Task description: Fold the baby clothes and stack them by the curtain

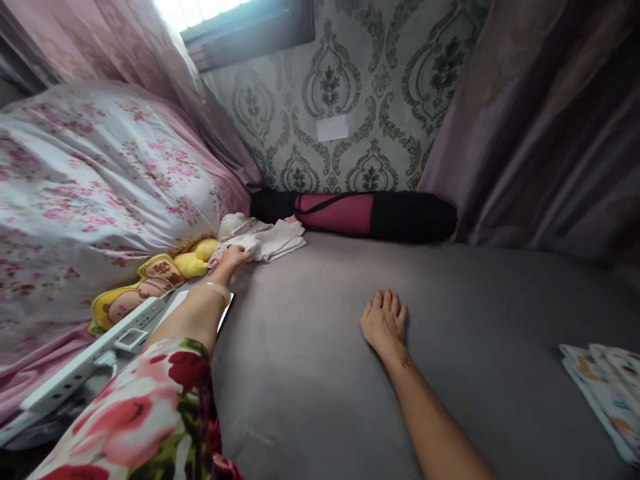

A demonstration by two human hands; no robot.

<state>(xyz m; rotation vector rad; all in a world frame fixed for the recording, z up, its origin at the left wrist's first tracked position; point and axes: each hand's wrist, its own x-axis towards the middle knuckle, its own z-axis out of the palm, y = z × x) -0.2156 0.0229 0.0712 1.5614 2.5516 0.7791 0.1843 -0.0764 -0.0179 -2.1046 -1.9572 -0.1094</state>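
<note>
My left hand [236, 255] reaches to the far left of the bed, its fingers curled onto the near edge of a crumpled white cloth [275, 240]. The cloth looks like folded clothing, but its exact kind cannot be made out. My right hand [384, 321] lies palm down on the grey bed sheet [310, 360], fingers stretched out and holding nothing. Beside the white cloth are yellow plush toys [190, 264]. Under my left forearm a flat tablet-like device [226, 316] is partly hidden.
A black and dark pink long bag [335, 213] lies along the patterned wall. On the left are a floral quilt [110, 180], a yellow cartoon cushion [130, 300] and a white power strip [90, 360] with a plug. A folded patterned cloth [605, 393] sits at the right edge.
</note>
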